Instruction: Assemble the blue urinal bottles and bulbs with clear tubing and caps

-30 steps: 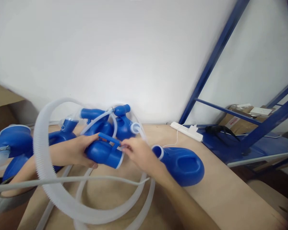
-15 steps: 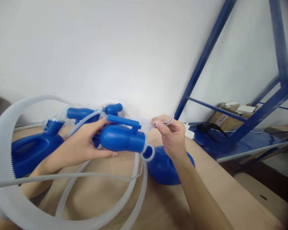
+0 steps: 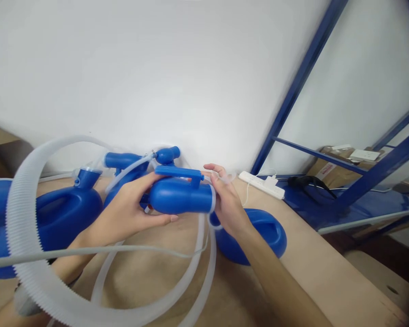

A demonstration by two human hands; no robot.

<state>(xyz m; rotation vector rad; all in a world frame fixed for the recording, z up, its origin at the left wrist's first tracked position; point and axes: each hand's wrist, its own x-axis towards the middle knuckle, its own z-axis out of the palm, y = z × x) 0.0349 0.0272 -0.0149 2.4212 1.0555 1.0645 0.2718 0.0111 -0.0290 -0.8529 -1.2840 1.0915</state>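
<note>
My left hand (image 3: 132, 204) is wrapped round a blue bulb-shaped plastic bottle (image 3: 172, 195) with a bar handle along its top and a whitish rim. Its mouth points right. At that mouth is my right hand (image 3: 226, 197), fingers bent, with a thin translucent plastic piece (image 3: 229, 177) showing at them; the grip itself is partly hidden. Just below the rim, a smaller blue opening with a pale ring (image 3: 214, 221) is partly covered by the right hand. Under the right forearm lies a blue rounded container (image 3: 267, 236).
A wide ribbed translucent hose (image 3: 23, 204) loops at the left, with thinner tubes (image 3: 191, 268) below the hands. More blue jugs (image 3: 70, 211) and bottles stand along the wall. Right are a white power strip (image 3: 261, 184) and a blue metal frame (image 3: 293, 91).
My right hand has moved left with the translucent piece, up to the blue bottle's mouth. My left hand still holds the bottle. The view has shifted slightly left.
</note>
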